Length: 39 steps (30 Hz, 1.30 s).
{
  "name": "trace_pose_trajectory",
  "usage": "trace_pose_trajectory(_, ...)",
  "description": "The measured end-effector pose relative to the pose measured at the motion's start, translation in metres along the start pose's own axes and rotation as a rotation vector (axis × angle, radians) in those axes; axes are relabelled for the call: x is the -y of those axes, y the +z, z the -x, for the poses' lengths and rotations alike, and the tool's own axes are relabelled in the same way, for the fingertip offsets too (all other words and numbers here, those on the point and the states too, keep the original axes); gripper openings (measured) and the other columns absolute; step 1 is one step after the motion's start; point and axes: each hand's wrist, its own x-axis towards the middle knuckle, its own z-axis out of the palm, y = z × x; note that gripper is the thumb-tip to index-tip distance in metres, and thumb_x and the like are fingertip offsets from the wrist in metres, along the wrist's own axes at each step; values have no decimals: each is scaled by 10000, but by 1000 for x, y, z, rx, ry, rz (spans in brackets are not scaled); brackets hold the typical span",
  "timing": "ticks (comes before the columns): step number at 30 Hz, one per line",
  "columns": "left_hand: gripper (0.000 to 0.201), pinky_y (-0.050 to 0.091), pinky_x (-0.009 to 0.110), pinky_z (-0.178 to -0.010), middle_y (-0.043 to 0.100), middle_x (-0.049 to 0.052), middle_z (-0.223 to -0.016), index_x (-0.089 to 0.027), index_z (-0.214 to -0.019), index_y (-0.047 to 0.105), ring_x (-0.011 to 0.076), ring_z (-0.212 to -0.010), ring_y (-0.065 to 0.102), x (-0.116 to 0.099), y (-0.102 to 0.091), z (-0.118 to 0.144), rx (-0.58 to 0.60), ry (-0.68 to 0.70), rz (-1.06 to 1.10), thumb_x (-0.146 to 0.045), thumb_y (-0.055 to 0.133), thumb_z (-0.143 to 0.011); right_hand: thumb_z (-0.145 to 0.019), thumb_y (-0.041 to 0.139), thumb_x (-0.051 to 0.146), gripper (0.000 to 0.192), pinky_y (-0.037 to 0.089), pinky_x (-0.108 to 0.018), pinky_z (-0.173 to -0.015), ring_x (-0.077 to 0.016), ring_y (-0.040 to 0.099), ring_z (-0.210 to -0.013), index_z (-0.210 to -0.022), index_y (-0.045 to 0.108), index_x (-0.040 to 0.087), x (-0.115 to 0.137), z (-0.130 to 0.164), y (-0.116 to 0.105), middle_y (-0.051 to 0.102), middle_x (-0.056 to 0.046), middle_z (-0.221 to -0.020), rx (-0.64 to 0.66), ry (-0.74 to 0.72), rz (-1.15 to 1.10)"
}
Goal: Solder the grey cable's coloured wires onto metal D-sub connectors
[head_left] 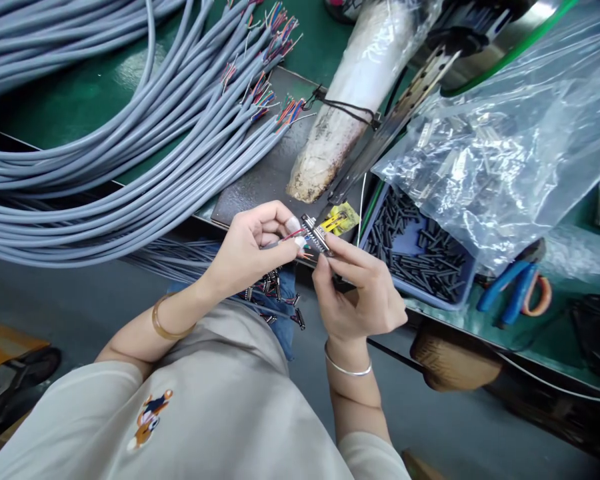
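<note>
Between thumb and fingertips, my left hand [257,243] pinches thin coloured wires [295,234], red, blue and orange ends among them. My right hand [360,287] grips a metal multi-pin connector [314,232] by its lower right side. The wire ends lie against or very close to the connector's row of pins; whether any is joined to it I cannot tell. Just beyond the connector is the tip of a soldering iron [350,170], slanting down from the upper right. A yellow piece [343,219] sits under and beside that tip.
Grey cables [145,160] with stripped coloured ends cover the left bench. A wrapped white roll [340,93] stands behind my hands. To the right are a blue bin [450,300] of black tubes, a clear bag [510,153] and pliers [515,287]. Wired connectors [275,293] hang at my lap.
</note>
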Motion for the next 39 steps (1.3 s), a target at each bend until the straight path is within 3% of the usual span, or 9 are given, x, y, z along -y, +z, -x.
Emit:
trace_pose_trajectory(2,254,400,145,-489,611,-45,-669,-168,-918,611,35,-521,496,0,-2,3,41,-1,74,-148,753,-708,-834,768,78,179,640,-231,-727,-146,791,-860,-877,655,209,3,-1,-2,819,-17,-978,44,179,-110)
trace_pose_trajectory(5,283,257,166,-402,593,-41,-667,-161,-1002,653,26,-460,365,1,-7,8,90,-43,167,-167,694,-722,-874,727,104,139,659,-235,-701,-143,791,-844,-846,650,217,9,-1,-6,805,4,-953,193,460,-332)
trace_pose_trajectory(8,219,197,192,-395,610,-6,-688,-143,-936,697,37,-472,318,3,-10,12,119,-71,193,-181,649,-726,-877,725,110,132,656,-214,-700,-123,784,-829,-842,661,220,13,0,-9,800,18,-946,236,532,-412)
trace_pose_trajectory(14,97,256,191,-419,560,-20,-654,-150,-832,673,41,-479,343,4,-11,17,127,-66,203,-204,680,-751,-862,744,108,138,634,-227,-700,-127,770,-874,-836,667,219,15,2,-8,801,4,-964,153,514,-380)
trace_pose_trajectory(21,108,254,187,-413,619,7,-754,-141,-787,649,32,-481,370,6,-14,18,141,-91,294,-200,672,-700,-858,747,114,134,642,-321,-784,-163,774,-884,-853,672,224,17,5,-5,802,-8,-965,69,411,-299)
trace_pose_trajectory(27,213,336,144,-424,556,-54,-604,-149,-804,599,24,-448,430,6,-10,20,115,-64,140,-178,796,-728,-840,753,66,192,635,-298,-763,-157,775,-877,-916,687,229,17,9,-1,806,-7,-998,-8,259,-167)
trace_pose_trajectory(31,218,426,149,-436,606,-35,-658,-151,-794,596,35,-456,507,9,-3,20,16,25,52,-211,801,-757,-836,763,65,226,634,-289,-789,-160,780,-894,-979,693,226,14,10,4,810,-19,-1015,-35,120,-45)
trace_pose_trajectory(39,151,436,139,-495,689,14,-806,-139,-713,612,25,-552,524,14,9,8,-201,199,-99,-189,753,-733,-884,705,116,149,630,-315,-775,-175,766,-915,-911,624,238,9,4,8,793,-26,-1021,41,140,-75)
